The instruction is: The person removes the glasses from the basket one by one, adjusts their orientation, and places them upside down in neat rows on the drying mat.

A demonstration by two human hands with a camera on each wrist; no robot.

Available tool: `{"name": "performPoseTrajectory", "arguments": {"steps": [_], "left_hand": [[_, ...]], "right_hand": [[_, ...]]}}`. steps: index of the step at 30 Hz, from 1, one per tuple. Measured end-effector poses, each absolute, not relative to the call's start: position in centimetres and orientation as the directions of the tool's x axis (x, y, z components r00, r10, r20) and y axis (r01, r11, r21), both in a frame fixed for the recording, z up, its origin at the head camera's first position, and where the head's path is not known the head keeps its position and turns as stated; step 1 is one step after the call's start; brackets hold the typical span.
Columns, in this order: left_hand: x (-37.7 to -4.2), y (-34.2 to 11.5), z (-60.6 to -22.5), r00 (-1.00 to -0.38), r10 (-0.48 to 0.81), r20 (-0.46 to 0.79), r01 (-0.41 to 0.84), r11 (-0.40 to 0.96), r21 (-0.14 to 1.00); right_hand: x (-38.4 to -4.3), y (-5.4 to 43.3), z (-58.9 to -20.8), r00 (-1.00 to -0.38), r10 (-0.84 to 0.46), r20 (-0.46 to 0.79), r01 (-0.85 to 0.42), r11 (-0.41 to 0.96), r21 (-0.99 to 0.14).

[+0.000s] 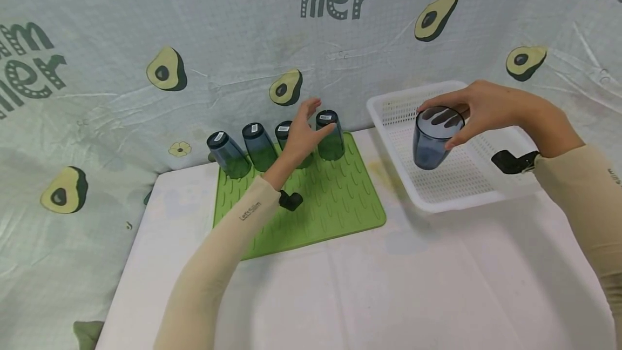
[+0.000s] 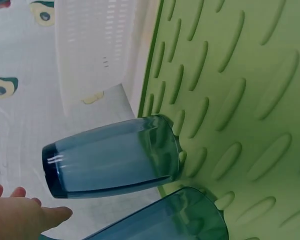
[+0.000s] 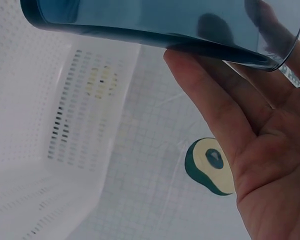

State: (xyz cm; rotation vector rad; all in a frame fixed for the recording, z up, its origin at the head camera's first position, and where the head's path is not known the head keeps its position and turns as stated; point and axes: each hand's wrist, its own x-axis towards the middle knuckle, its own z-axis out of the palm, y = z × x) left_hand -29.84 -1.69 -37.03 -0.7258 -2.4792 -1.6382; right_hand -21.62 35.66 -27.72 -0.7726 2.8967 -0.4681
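My right hand (image 1: 493, 104) grips a blue-tinted drinking glass (image 1: 432, 142) near its rim, mouth up, over the white basket (image 1: 423, 204). Fingers and thumb lie on opposite sides of that glass, whose side fills the top of the right wrist view. Several matching glasses stand upside down along the back of a green drying mat (image 1: 335, 204). Beside the rightmost one (image 1: 330, 134), my left hand (image 1: 301, 136) is held with thumb and fingers spread, holding nothing. The left wrist view shows a gap between the fingers and this glass (image 2: 110, 157). Another glass (image 1: 283, 133) is partly hidden behind the left hand.
Raised ridges cover the mat, which lies on a white table (image 1: 389, 296). The perforated basket stands to its right, a strip of table between them. A sheet printed with avocados (image 1: 233, 26) hangs behind the table.
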Motion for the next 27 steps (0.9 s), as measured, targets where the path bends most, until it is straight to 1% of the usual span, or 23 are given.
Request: {"name": "performPoseTrajectory", "arguments": {"steps": [6, 11, 18, 23, 27], "left_hand": [[-28.9, -1.6, -36.9, -0.843, 0.404, 0.356, 0.498, 0.334, 0.800], [-28.0, -1.5, -36.6, -0.817, 0.450, 0.361, 0.533, 0.349, 0.770], [-26.4, -1.5, -36.0, -0.791, 0.508, 0.342, 0.556, 0.361, 0.749], [-25.6, -1.6, -35.7, -0.756, 0.569, 0.324, 0.592, 0.382, 0.710], [-25.1, -1.8, -35.4, -0.726, 0.613, 0.312, 0.624, 0.395, 0.675]], "right_hand": [[-21.4, 35.3, -27.3, -0.864, -0.504, -0.012, -0.470, 0.813, -0.345], [-21.4, 35.1, -27.0, -0.858, -0.513, -0.001, -0.483, 0.809, -0.334], [-21.2, 34.8, -26.4, -0.855, -0.519, 0.013, -0.493, 0.804, -0.332], [-21.0, 34.4, -25.9, -0.848, -0.530, 0.021, -0.503, 0.792, -0.346], [-20.9, 33.9, -25.6, -0.828, -0.558, 0.044, -0.538, 0.770, -0.343]]}}
